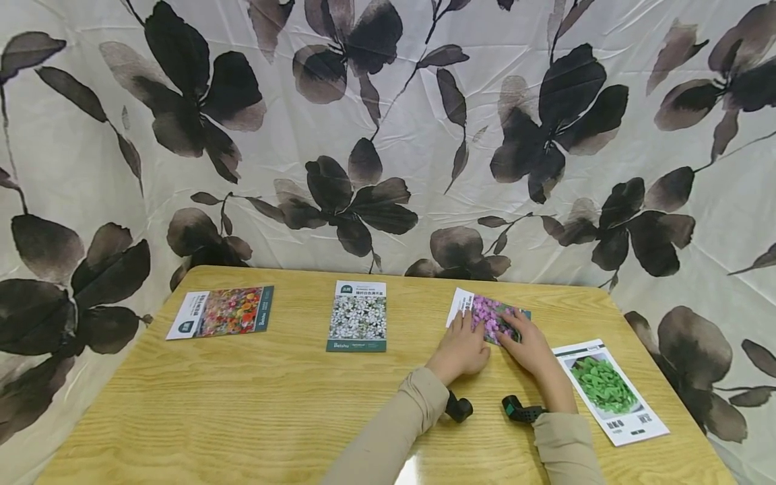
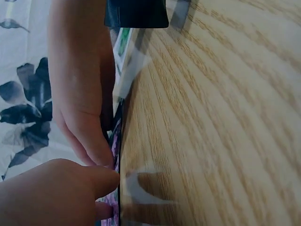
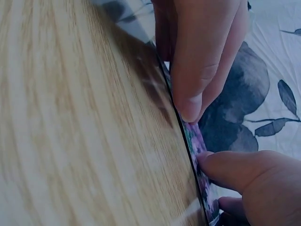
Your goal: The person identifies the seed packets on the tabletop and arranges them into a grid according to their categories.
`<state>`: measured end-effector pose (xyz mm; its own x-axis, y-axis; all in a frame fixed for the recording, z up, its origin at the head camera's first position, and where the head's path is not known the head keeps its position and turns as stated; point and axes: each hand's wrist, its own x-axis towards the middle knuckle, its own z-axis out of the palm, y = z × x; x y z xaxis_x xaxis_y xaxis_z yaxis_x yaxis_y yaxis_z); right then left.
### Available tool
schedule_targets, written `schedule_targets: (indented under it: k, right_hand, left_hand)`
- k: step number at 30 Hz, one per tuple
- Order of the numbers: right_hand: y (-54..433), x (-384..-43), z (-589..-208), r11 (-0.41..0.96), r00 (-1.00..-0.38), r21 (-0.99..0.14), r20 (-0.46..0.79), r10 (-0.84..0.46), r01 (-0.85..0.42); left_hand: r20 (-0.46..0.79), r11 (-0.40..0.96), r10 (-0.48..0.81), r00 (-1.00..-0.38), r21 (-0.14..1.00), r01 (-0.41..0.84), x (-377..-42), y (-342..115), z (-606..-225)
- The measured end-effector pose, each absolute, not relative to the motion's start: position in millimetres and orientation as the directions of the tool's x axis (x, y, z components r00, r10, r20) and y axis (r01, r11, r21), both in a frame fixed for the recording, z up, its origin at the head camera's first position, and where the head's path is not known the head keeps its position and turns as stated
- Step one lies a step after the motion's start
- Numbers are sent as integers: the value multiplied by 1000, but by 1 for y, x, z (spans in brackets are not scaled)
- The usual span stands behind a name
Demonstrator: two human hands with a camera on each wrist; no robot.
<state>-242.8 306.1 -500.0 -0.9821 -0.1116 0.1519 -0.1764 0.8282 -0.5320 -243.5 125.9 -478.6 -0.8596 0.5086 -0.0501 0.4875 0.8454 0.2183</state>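
Observation:
A seed packet [image 1: 485, 311] with a pink-purple flower picture lies slanted on the table, right of the middle. My left hand [image 1: 463, 345] rests on its left part, fingers extended over the picture. On the packet's right part lies my right hand [image 1: 530, 343], its fingers spread and the thumb pointing left. Both wrist views show fingertips touching the packet's face, which lies flat at table level. In the right wrist view the purple print [image 3: 197, 146] shows between the two hands. The hands cover much of the packet.
Left on the wooden table [image 1: 242, 404] lies a packet with mixed red and orange flowers [image 1: 230, 311]. A white-flower packet [image 1: 358, 316] lies in the middle. Beside my right forearm is a green-leaf packet [image 1: 606, 387], printed upside down. A flower-patterned cloth [image 1: 448, 135] hangs behind.

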Motion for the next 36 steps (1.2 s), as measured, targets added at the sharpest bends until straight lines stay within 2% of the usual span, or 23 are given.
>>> schedule_targets:
  k: [12, 24, 36]
  right_hand:
    - [296, -236, -487, 856, -994, -506, 79, -73, -103]
    - [286, -232, -476, 898, -999, -437, 33, -31, -43]
    - [278, -226, -474, 944, -999, -328, 49, -12, -28]
  left_hand:
    - [-39, 871, 481, -876, 136, 472, -245, 128, -478]
    - [-36, 867, 477, -878, 183, 463, -249, 123, -478]
    - [-41, 878, 465, -884, 148, 455, -248, 123, -477]
